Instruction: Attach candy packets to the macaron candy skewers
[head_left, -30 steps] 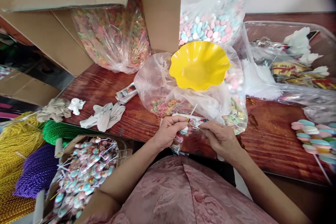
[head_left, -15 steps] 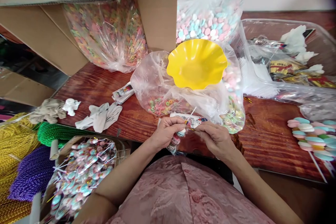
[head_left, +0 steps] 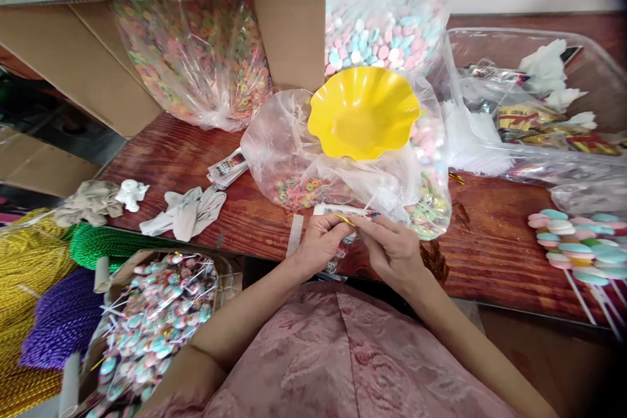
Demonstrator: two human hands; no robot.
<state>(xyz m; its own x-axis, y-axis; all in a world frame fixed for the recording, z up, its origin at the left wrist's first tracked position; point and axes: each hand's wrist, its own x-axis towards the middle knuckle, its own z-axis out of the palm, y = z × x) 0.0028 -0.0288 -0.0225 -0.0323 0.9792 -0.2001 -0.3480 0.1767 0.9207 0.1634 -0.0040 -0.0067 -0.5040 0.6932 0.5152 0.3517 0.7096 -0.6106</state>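
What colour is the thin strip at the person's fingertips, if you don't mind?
The strip is gold, showing best in the head view.

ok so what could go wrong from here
The thin gold tie at the fingertips of the left hand and right hand might slip loose. The wrapped candy below them, near the front edge of the table, could drop if the grip eases. The yellow bowl, resting on soft plastic bags, might slide if bumped.
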